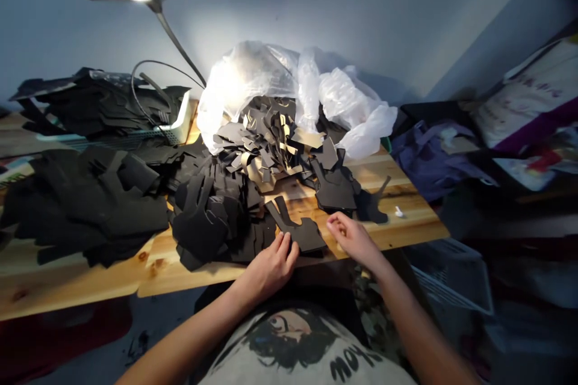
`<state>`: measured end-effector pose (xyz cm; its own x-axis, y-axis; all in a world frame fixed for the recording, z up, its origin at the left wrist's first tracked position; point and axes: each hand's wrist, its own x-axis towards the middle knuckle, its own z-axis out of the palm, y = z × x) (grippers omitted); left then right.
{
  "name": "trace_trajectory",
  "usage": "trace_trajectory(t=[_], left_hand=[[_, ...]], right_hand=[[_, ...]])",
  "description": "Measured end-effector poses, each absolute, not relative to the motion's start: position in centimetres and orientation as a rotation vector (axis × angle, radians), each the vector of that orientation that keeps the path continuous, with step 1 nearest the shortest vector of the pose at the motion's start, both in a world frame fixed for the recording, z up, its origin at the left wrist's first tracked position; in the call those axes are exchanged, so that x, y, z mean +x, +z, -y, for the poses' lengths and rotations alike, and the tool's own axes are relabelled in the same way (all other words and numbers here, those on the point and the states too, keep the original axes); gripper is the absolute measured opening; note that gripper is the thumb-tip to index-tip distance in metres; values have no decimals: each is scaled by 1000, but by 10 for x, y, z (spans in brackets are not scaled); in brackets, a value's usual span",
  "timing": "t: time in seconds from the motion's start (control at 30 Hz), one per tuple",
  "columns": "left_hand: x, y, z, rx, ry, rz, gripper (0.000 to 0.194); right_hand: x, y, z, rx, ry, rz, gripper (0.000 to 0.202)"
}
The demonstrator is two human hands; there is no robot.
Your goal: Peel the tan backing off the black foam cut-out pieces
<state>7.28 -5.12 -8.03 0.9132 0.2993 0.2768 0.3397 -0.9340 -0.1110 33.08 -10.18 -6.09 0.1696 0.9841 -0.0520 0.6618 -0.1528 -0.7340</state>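
Observation:
A flat black cut-out piece (307,234) with a narrow upright strip lies at the front edge of the table. My left hand (273,261) has its fingertips and thumb on this piece's lower left part, holding it against the table. My right hand (352,239) is just to the right of the piece, apart from it, with its fingers curled together; whatever may be between them is hidden. Beyond the right hand sits a stack of similar black pieces (336,189). Left of my left hand is a thick pile of black cut-outs (198,222).
Black and tan scraps (271,144) spill from white plastic bags (253,72) at the back. A desk lamp (171,36) leans over them. A pale basket (180,120) of black sheets and a large black pile (90,204) stand left. A small white object (398,212) lies right.

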Motion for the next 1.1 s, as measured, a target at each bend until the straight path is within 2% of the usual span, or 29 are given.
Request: trace_trajectory(t=[0.1,0.2,0.3,0.37,0.43,0.53,0.63,0.77,0.87,0.97,1.1], left_hand=[[73,-87,54,-2915,-402,495,44],[78,-85,58,-3037,-386,611,48],[86,-79,59,-3178,-319,708,34],[88,-72,57,-3242,-275,686,23],[85,-61,50,-3217,-337,698,27],[71,-40,34,-2992,-647,879,37],[58,-26,20,-2867,-871,921,33],[57,-36,22,-2965,-786,811,26],[67,-47,30,-3025,-702,771,26],[78,-47,27,-3022,-737,748,25],[90,-37,21,-3000,-786,709,27]], right_hand=[[319,-76,120,-1738,971,1360,38],[309,-83,120,-1689,965,1322,40],[302,-81,116,-1661,892,1405,40],[298,-75,117,-1624,805,1476,35],[298,-64,121,-1557,716,1515,31],[314,-48,123,-1537,609,1430,32],[353,-41,116,-1679,405,1266,37],[401,-50,104,-1936,15,1288,41],[405,-49,98,-1968,-177,1266,40],[380,-32,86,-1805,-82,1325,34],[334,-8,39,-1732,246,1477,27]])
